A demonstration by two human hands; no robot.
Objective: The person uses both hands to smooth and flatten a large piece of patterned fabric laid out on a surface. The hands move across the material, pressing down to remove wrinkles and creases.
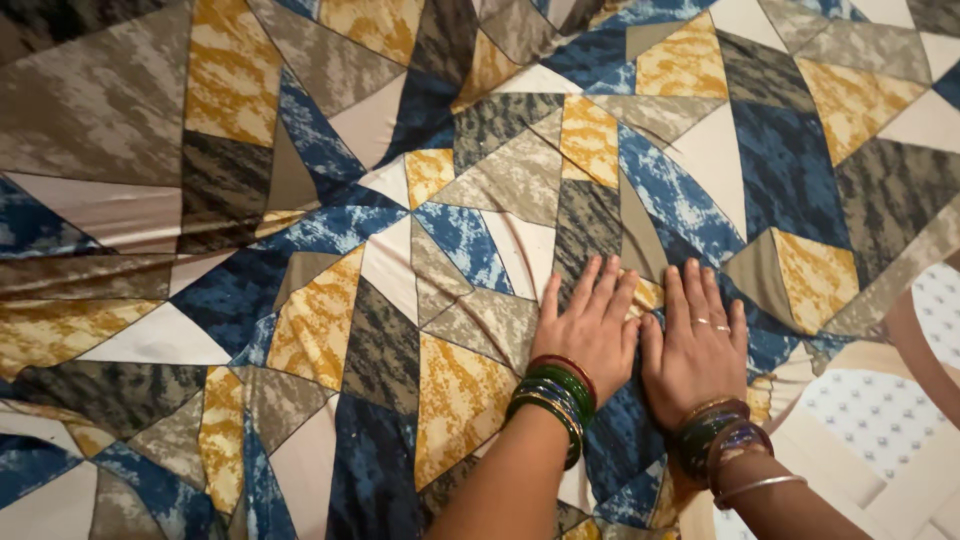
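- A large bedsheet point(330, 250) printed with angular patches of blue, mustard yellow, grey and cream is seen spread across nearly the whole view; soft creases are seen running across its left part.
- The left hand point(592, 335) is laid palm down on the sheet, just right of the middle and towards the lower edge of the view. Nothing is pinched: the grip is spread flat, fingers extended and only slightly fanned, pointing up and away from the body. A stack of green and red bangles point(553, 395) is worn at that wrist.
- The right hand point(695, 345) is pressed flat just beside it, the two hands touching or very nearly so along their inner edges. Its grip is likewise flat and open, fingers held close together, with rings worn on one finger. Dark green and purple bangles point(722, 438) and a thin silver one are worn at the wrist.
- The sheet lies directly beneath both palms and extends away from them in every direction, mostly to the left and ahead; its cloth stretches farthest towards the left, so the left hand is the nearer to that bulk.
- At the lower right, past the sheet's edge, a white dotted mattress surface point(880, 410) is left uncovered, nearest the right hand.
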